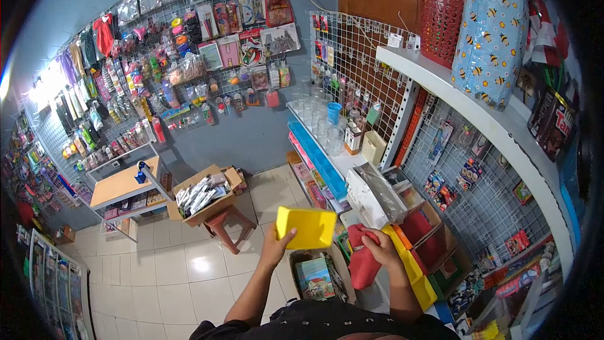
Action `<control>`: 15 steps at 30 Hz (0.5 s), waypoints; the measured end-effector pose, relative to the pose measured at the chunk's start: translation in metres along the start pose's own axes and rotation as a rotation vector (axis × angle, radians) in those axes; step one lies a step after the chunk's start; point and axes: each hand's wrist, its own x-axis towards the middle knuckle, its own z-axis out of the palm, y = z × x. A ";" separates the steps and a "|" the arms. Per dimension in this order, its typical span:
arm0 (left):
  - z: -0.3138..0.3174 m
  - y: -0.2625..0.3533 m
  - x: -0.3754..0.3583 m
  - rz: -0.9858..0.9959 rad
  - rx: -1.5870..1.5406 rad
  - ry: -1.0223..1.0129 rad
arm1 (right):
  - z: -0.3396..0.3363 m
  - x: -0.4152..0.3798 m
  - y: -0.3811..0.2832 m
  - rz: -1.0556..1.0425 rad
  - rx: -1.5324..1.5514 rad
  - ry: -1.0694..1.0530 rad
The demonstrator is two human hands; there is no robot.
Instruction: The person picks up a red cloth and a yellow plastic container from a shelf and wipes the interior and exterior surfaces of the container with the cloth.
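My left hand (275, 247) grips a yellow plastic tray (306, 228) by its left side, with the thumb over the rim and the tray's hollow side facing me. In my right hand (381, 249) is a red cloth (365, 267), bunched at the top and hanging down. Below the tray, an open cardboard box (296, 284) on the floor holds a book with a picture cover (316, 278). Right beside my right hand, another yellow tray (420, 282) lies along the shelf.
A cardboard box of packets (207, 196) rests on a brown stool (229, 225). Glass jars (308, 113) and a white box (368, 198) stand on the shelf ahead. A white upper shelf (465, 82) curves overhead at right. Goods hang on wall grids.
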 end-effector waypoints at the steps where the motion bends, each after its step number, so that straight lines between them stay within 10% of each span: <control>1: 0.004 0.000 -0.002 -0.014 0.024 -0.084 | 0.004 0.002 0.007 -0.045 -0.023 -0.005; 5: 0.024 0.003 -0.006 -0.060 0.068 -0.323 | 0.037 -0.003 0.027 -0.147 -0.159 0.090; 15: 0.052 -0.009 -0.016 0.170 -0.425 -0.382 | 0.072 0.002 0.070 0.275 0.647 0.184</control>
